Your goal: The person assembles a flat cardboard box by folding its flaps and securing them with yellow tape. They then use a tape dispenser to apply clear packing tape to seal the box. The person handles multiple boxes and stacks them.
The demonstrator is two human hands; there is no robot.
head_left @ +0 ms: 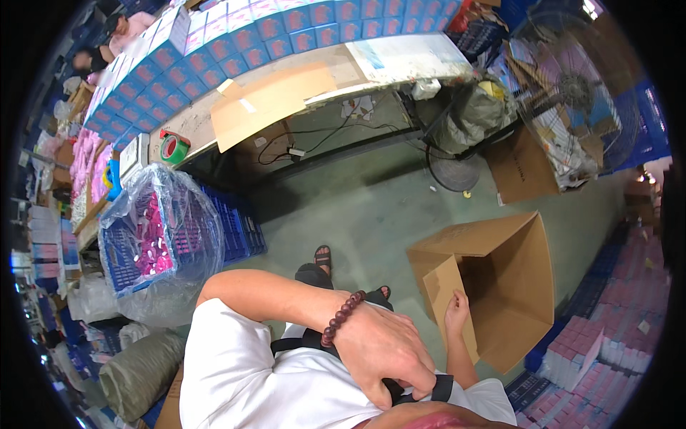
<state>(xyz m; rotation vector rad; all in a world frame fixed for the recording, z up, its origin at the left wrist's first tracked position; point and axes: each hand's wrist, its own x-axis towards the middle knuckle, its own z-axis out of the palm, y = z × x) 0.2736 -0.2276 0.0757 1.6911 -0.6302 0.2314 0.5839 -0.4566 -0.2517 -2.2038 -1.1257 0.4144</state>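
Note:
My left hand [389,350], with a dark bead bracelet [343,318] at its wrist, is bent in against my chest. Its fingers are closed around a black strap [443,388] over my white shirt; a dark piece shows between them. On the right, my right hand [457,313] grips the edge of a flap of a large brown cardboard box [480,236]. The box lies tilted on its side, its mouth facing right, and its inside is in shadow.
Ahead stands a workbench with rows of blue boxes [279,43], a cardboard sheet [275,100] and green tape [174,148]. A plastic-lined blue crate [136,247] with pink items stands left. A fan [577,89] is at far right, above stacks of pink packs [572,350].

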